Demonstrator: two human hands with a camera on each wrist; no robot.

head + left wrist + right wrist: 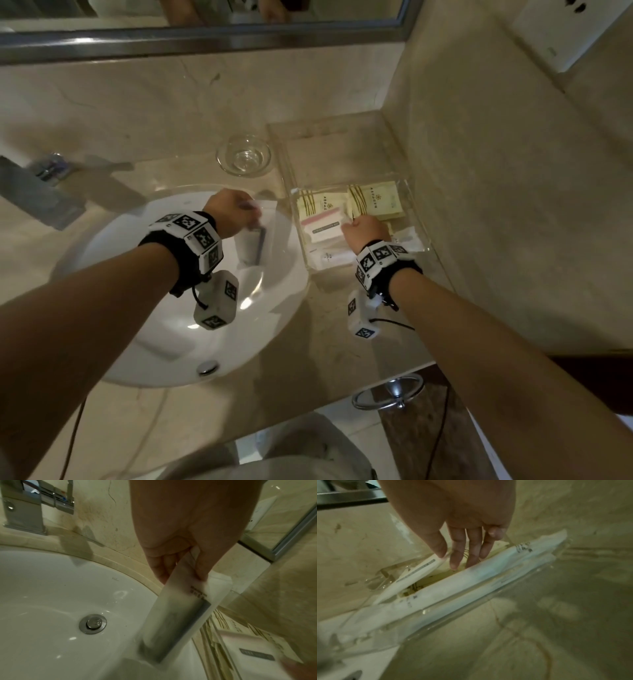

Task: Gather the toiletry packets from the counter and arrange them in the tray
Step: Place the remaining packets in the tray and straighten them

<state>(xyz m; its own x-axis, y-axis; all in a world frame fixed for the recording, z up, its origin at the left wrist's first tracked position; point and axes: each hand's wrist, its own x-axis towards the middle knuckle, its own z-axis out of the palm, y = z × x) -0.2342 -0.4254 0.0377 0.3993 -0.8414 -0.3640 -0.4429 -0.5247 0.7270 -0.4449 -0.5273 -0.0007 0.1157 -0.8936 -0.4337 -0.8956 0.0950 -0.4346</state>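
My left hand (236, 214) pinches one end of a translucent packet (251, 241) with a dark flat item inside, and the packet hangs over the sink. In the left wrist view the fingers (200, 572) clamp the top of this packet (171, 615). A clear tray (416, 209) stands right of the sink with yellow packets (376, 202), a pink-striped white packet (323, 224) and long white packets (329, 257) in it. My right hand (358, 224) reaches into the tray. Its straight fingers (455, 555) touch the white packet (419, 569) and the yellow ones behind the long white packets (471, 580).
A white sink (164, 308) with a metal drain (207, 367) lies under the left arm. The faucet (37, 185) is at the far left and a small glass bowl (244, 158) stands behind the tray's left corner. A wall rises right of the tray. A towel ring (388, 394) hangs below the counter edge.
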